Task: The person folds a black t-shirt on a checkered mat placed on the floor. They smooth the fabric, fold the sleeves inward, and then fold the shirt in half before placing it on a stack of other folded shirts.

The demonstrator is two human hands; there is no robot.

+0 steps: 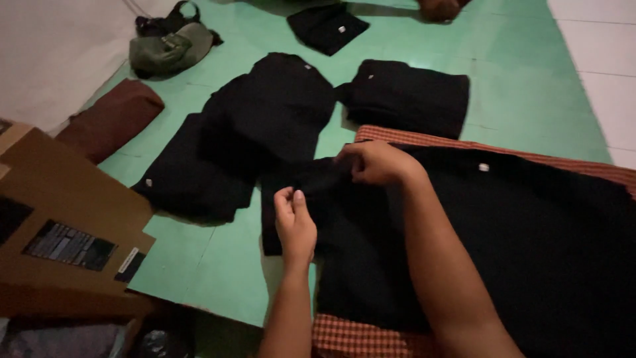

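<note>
Both hands are engaged on one black garment [503, 252] spread flat on a red checked cloth [371, 338], which lies on the green floor mat [517, 86]. The garment's body lies to the right of the hands; its long axis runs roughly left to right, with the sleeve end [291, 199] reaching left, past the edge of the checked cloth.

Left hand [296, 225]: fingers curled, pinching the sleeve fabric at its near edge. Right hand [377, 164]: clenched on a fold of the same garment at its far edge, just beyond and to the right of the left hand. The two hands are near each other but apart; the right hand is nearer the body of the garment, the left nearer the sleeve tip.

A small white tag [483, 167] sits on the garment, right of the right hand.

Beyond the hands: a stack of folded black garments [265, 113] and a second folded black pile [411, 96], each with a small white tag; a further folded black piece [328, 28] lies farther off.

Left of the left hand: a brown cardboard box [59, 225] bearing a dark rectangular label [69, 245] and a smaller white-edged sticker [129, 264]. Farther left and beyond: a brown bolster [109, 122] and an olive bag [171, 46].
</note>
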